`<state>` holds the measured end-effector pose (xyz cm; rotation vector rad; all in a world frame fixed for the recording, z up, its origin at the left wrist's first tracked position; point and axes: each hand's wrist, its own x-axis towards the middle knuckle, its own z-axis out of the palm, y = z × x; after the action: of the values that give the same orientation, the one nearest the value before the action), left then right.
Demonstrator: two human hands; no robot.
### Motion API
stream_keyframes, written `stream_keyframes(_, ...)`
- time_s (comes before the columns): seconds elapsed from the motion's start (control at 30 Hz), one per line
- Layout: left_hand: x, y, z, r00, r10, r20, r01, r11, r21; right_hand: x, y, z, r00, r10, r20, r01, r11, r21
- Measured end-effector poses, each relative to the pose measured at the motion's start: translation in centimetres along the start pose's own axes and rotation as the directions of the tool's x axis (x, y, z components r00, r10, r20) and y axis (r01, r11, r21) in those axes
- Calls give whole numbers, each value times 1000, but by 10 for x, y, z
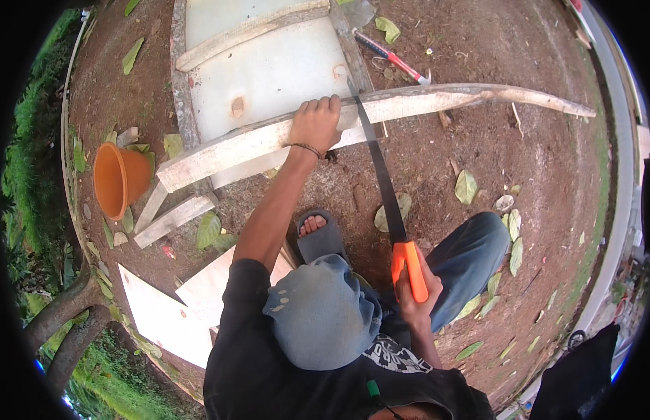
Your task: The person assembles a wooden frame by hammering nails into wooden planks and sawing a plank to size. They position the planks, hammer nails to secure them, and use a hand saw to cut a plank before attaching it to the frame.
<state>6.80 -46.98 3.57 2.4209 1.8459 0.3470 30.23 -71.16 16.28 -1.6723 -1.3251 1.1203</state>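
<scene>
A long pale wooden beam (234,150) lies crosswise in front of me, over the near end of a wood-framed white panel (269,87). My left hand (316,124) is closed over the beam, fingers wrapped across its far side. In my right hand (416,292) is the orange handle of a handsaw (386,183). The saw's dark blade runs away from me and rests across the beam, just right of my left hand. How deep the teeth sit in the wood cannot be made out.
A red-and-black hammer (393,57) lies on the dirt beyond the beam. To the left are an orange bucket (122,178) on its side and a short wood offcut (174,220). Pale plywood pieces (160,308) lie nearer me. Leaves are scattered around; my sandalled foot (318,234) is below the beam.
</scene>
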Motion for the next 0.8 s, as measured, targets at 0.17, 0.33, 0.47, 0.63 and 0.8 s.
stream_keyframes(0.17, 9, 15, 5, 1000, 6, -16, -7, 999, -46, 185, -27, 48, 998, -4, 70, 4, 1000, -12)
stream_keyframes(0.33, -8, 2, 14, 999, 16, -40, -14, 999, 45, 32, 14, 13, 994, -108, -32, 108, 994, 15)
stream_keyframes(0.47, -9, 5, 12, 1000, -9, 16, 9, 999, 44, 38, -4, 5, 992, -124, 10, 124, 991, -44)
stream_keyframes(0.63, -1, 13, 13, 997, 28, -68, -27, 1000, 16, 141, -3, 53, 985, -160, -61, 161, 987, 12)
stream_keyframes(0.8, -3, 6, 7, 999, 17, -39, -15, 999, 37, -18, 7, -16, 991, -136, -15, 134, 987, -91)
